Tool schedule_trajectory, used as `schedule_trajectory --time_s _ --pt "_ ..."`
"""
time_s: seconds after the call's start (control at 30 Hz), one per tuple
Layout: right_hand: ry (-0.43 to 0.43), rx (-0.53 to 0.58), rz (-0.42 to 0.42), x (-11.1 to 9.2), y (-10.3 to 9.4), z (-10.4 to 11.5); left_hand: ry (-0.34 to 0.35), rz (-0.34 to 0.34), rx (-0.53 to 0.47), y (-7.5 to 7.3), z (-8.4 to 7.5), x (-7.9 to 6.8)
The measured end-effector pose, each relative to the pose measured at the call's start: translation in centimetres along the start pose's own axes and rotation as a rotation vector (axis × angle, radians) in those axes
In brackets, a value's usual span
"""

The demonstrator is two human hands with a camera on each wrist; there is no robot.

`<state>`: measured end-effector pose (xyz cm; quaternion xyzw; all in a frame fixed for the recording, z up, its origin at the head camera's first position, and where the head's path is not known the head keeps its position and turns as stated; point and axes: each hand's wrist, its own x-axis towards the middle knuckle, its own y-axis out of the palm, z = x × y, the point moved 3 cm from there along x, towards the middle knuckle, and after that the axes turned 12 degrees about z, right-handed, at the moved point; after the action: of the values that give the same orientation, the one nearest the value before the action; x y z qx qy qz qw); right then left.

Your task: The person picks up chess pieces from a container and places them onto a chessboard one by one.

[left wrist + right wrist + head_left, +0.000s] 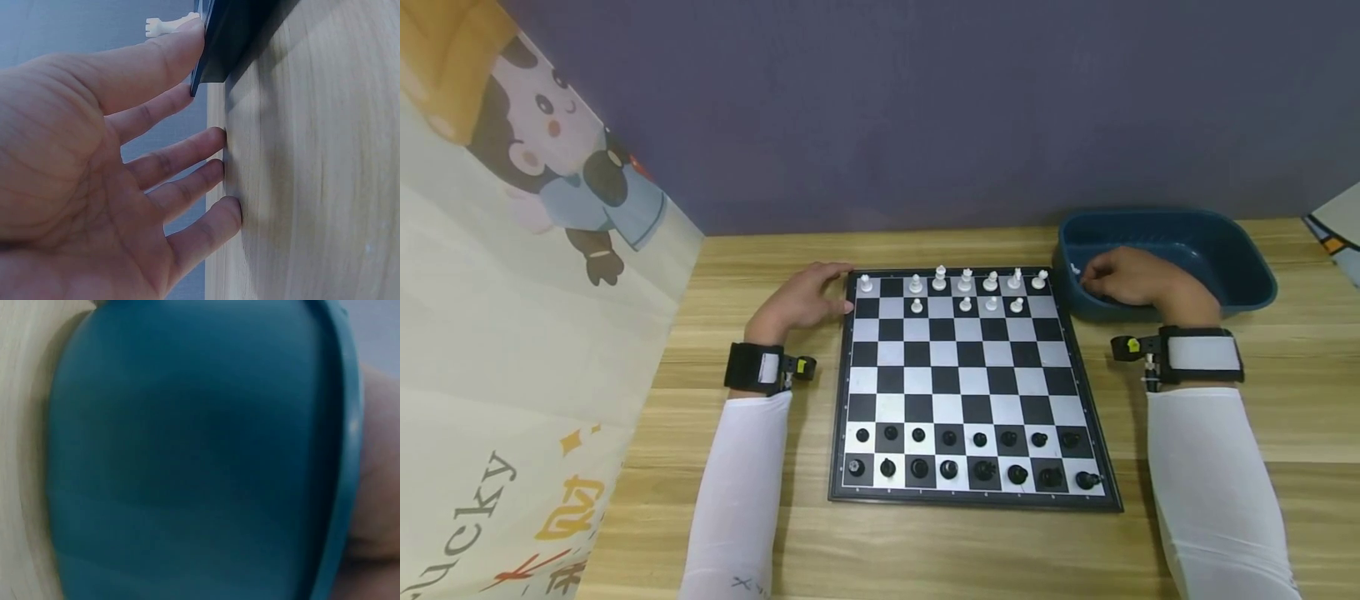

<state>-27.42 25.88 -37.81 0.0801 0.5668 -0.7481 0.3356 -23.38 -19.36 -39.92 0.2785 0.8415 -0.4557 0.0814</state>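
Note:
A black-framed chessboard (953, 354) lies on the table. My left hand (805, 300) is at its far left corner, thumb and forefinger against the frame, the other fingertips on the table. Beside that thumb a white rook (172, 25) stands on the board. My right hand (1123, 277) reaches over the near left rim of a dark teal basin (1195, 254), fingers bent down inside it. A small white chess piece (1075, 269) shows by those fingers. Whether they pinch anything is hidden; in the right wrist view the basin's wall (187, 456) covers the fingertips.
Two rows of black chess pieces (949, 469) stand along the board's near side. White pieces (966, 281) stand on the far two rows, with gaps among them. A dark blue-grey panel (925, 117) rises behind the wooden table (700, 417); a printed cloth (512, 333) borders the left.

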Motion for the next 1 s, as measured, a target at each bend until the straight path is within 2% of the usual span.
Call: schedule_trajectory --time_s 0.23,0.47,0.63,0.83,1.0 --pt "-0.023 0.027 -0.055 -0.5 -0.6 0.1 -0.001 -0.004 0.003 0.0 0.1 -0.1" --pt "0.025 0.09 -0.113 -0.9 -1.0 -0.1 0.0 -0.007 0.006 0.0 0.1 -0.1" --pt "0.057 0.106 -0.188 -1.2 -1.1 -0.1 0.004 -0.007 0.007 0.0 0.0 -0.1" --pt "0.056 0.126 -0.294 -1.5 -1.3 -0.1 0.007 -0.008 -0.001 0.1 0.0 0.0" --pt "0.066 0.125 -0.32 -1.7 -1.4 0.0 0.009 -0.008 -0.006 0.1 0.1 0.1"
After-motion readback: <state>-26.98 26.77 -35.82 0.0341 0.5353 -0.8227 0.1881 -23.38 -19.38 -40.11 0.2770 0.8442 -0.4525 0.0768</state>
